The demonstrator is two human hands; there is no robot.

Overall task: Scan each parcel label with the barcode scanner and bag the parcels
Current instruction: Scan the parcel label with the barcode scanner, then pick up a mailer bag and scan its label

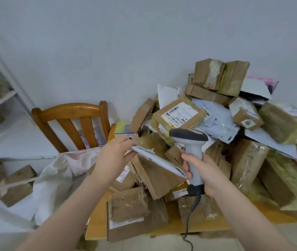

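My right hand (203,173) grips the handle of a grey barcode scanner (191,142), its dark head pointing left and its coiled cable hanging down. My left hand (114,156) holds a flat brown cardboard parcel (155,171) by its upper left corner. The parcel is tilted, and its white label edge faces up toward the scanner. A white sack (57,178) hangs open over the wooden chair to the left of the table.
A heap of brown boxes and pale mailers (216,113) covers the wooden table (97,230). A wooden chair (71,124) stands behind the sack. White shelving (2,98) with boxes lines the left side, and more boxes (17,185) lie on the floor.
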